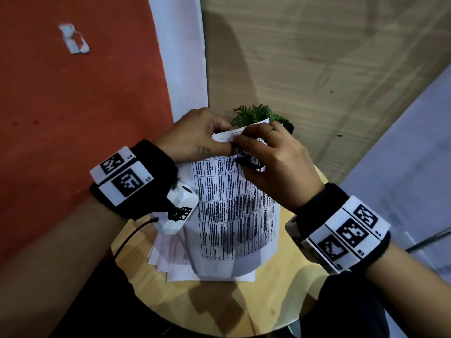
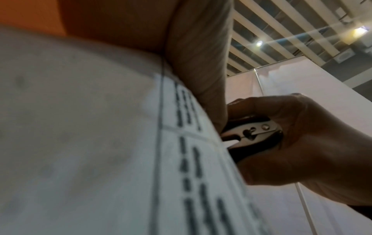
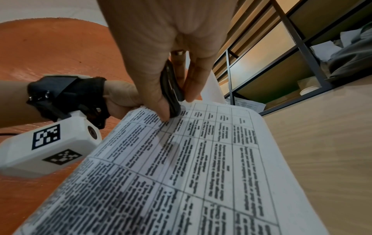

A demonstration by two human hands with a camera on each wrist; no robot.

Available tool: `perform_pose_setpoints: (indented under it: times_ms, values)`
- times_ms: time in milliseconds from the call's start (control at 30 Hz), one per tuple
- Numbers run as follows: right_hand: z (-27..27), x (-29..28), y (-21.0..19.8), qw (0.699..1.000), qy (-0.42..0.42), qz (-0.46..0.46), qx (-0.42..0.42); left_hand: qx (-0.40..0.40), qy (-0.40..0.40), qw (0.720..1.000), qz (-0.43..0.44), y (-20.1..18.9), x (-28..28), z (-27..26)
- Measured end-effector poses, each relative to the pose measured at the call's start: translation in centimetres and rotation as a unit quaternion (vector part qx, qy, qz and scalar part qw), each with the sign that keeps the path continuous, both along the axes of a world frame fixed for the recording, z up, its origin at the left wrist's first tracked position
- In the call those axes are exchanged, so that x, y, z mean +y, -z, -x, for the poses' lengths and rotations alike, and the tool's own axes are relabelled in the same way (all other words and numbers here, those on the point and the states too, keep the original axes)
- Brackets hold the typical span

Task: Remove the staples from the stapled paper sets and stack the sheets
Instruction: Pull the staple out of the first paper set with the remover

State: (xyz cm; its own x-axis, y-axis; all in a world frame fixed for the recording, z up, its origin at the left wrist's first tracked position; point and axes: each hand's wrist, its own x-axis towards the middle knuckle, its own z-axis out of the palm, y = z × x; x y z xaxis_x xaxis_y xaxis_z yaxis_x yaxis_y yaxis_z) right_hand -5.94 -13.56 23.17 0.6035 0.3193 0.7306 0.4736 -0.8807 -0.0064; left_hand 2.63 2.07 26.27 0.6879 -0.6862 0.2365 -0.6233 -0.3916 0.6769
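1. Holding the stapled paper set (image 1: 234, 206) up off the worktop (image 1: 288, 284), the left hand (image 1: 195, 135) pinches its far left corner, fingers curled behind the sheets and thumb on the printed face.
2. That set carries a printed table of dark text; its near edge hangs down over the loose sheets (image 1: 170, 259) lying fanned on the round wooden worktop.
3. The right hand (image 1: 271, 154) has its grip closed around a black staple remover (image 1: 249, 161), thumb on one side and fingers on the other, and a ring (image 1: 271, 132) sits on one finger.
4. The remover is pressed against the far edge of the paper set, just beside the left thumb.
5. From the left wrist view the staple remover (image 2: 251, 136) shows its metal pivot plate between black handles, with the jaws meeting the paper edge; the staple itself cannot be made out.
6. From the right wrist view the black remover (image 3: 171, 89) is squeezed between thumb and fingers, its tip touching the top row of the printed table (image 3: 201, 159).
7. A green plant (image 1: 256, 114) stands at the far side of the worktop, partly hidden behind the raised paper.
8. Both wrists wear black bands with white marker blocks (image 1: 122, 176).
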Motion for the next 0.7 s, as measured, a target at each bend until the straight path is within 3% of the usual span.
perform_pose_setpoints:
  times_ms: [400,700]
  values:
    - [0.13,0.26,-0.12,1.0,0.006,0.02,-0.003,-0.014,-0.052,0.998,-0.016,0.21,-0.2,0.26]
    - [-0.63,-0.14,0.36,1.0,-0.015,0.008,-0.011,0.043,-0.008,0.999,-0.003,0.29,0.15,0.12]
